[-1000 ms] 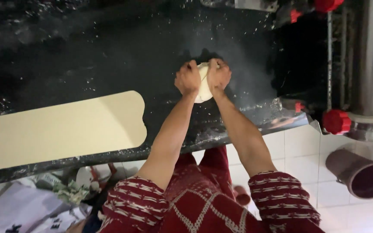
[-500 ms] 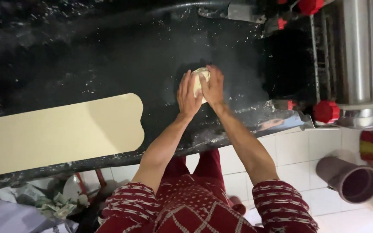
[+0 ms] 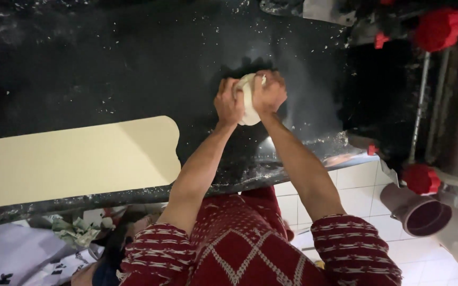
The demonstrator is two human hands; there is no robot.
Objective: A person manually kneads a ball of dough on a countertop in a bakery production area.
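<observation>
Board: at far left we see a long, pale cream flat board (image 3: 75, 159) with a notched right end, lying on the black flour-dusted countertop (image 3: 107, 69), well apart from our hands.
Left hand: our left hand (image 3: 229, 101) is curled shut against the left side of a pale, round lump of dough (image 3: 249, 100).
Dough: it sits between both palms, low over the counter right of centre; we cannot tell whether it touches the surface.
Right hand: our right hand (image 3: 269, 92) is closed over the dough's top and right side.
Right edge: red plastic knobs (image 3: 439, 27) on a steel machine, and a dark brown round cup (image 3: 417, 209) over white floor tiles.
Risk: we judge the loose flour could let the dough slip from our palms.
Change: compared with half a second ago, our hands are cupped tighter, hiding more dough.
</observation>
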